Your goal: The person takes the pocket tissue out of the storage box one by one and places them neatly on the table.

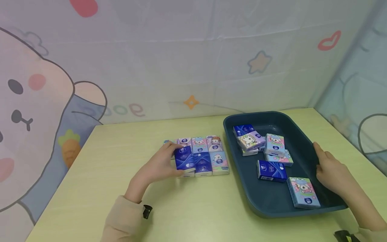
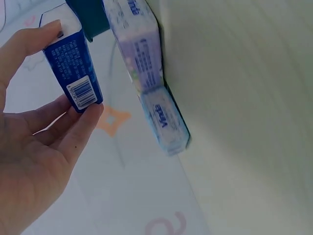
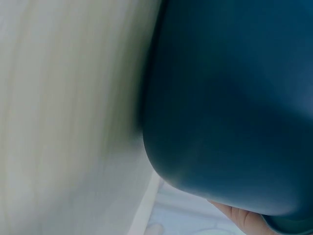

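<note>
The left hand (image 1: 161, 164) pinches a blue tissue pack (image 1: 184, 157) by its near and far ends, over other packs (image 1: 219, 163) left of the tray (image 1: 302, 166), which the right hand (image 1: 334, 172) grips at the right. Likely light and soft, the blue pack wants gentle end pressure.

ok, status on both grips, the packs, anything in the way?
Left grip pinching a blue pack, held over other packs. Right grip holding the tray by its rim. No obstruction visible.

Soft, even light falls across my tabletop (image 1: 130, 141); my right-wrist view dimmer, tabletop blurred, shadow edging dark tray (image 3: 220, 98).
</note>
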Demonstrator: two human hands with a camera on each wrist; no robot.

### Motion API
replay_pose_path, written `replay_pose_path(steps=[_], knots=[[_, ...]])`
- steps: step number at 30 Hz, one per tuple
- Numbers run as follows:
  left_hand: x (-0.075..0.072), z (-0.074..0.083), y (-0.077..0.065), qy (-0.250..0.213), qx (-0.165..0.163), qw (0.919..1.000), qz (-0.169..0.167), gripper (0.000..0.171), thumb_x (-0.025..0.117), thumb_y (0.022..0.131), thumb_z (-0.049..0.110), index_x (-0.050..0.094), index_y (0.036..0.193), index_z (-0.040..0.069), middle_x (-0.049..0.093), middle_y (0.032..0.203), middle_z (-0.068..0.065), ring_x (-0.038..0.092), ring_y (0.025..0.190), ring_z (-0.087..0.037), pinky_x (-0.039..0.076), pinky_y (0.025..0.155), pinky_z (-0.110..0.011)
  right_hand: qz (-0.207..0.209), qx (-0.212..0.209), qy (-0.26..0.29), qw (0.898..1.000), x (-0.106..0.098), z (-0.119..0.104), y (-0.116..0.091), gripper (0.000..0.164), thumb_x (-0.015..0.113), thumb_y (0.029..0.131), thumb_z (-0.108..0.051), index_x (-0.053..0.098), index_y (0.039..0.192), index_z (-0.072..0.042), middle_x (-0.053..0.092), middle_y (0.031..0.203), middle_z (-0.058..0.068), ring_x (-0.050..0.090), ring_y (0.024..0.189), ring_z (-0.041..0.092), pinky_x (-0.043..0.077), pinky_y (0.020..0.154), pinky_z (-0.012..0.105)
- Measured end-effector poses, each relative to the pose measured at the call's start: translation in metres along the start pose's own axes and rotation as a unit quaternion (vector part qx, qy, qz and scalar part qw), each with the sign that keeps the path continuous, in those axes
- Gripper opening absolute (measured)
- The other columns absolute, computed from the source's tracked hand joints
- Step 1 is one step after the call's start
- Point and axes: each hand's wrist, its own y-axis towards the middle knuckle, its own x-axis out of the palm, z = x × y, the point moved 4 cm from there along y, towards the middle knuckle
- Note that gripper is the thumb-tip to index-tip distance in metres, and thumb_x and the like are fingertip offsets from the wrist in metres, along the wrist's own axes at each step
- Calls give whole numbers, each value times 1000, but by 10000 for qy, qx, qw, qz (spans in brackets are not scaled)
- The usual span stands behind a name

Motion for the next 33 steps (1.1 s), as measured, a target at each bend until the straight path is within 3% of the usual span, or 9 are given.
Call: replay_pose_path(steps=[8, 15, 25, 33], knots=[[-13, -15, -6, 283, 54, 9996, 26, 81, 84, 69, 16, 44, 136, -2, 47, 131, -14, 51, 118, -29, 45, 105, -45, 3, -28, -2, 10000, -1, -2, 0, 69, 48, 81, 7, 18, 142, 19, 48, 105, 44, 50, 64, 31, 33, 46, 32], [-21, -25, -11, 466, 109, 9988, -61, 76, 82, 66, 4, 46, 132, -6, 49, 127, -17, 49, 119, -31, 43, 106, -46, 14, 18, 8, 10000, 0, 0, 0, 70, 50, 80, 8, 19, 142, 19, 48, 106, 44, 54, 68, 39, 41, 47, 42], [-16, -28, -14, 897, 14, 9957, -218, 73, 82, 66, 5, 47, 129, -6, 50, 125, -18, 52, 112, -30, 47, 100, -46, -57, 81, 72, 9999, 3, 2, -2, 71, 48, 81, 7, 16, 144, 18, 48, 106, 43, 48, 63, 30, 34, 46, 33], [-8, -29, -13, 1089, -89, 9935, -306, 74, 81, 66, 6, 46, 131, -5, 50, 126, -18, 51, 110, -29, 48, 99, -46, -8, 45, 70, 10000, 2, 0, 0, 70, 48, 81, 6, 18, 143, 18, 48, 107, 43, 51, 66, 34, 34, 46, 33]])
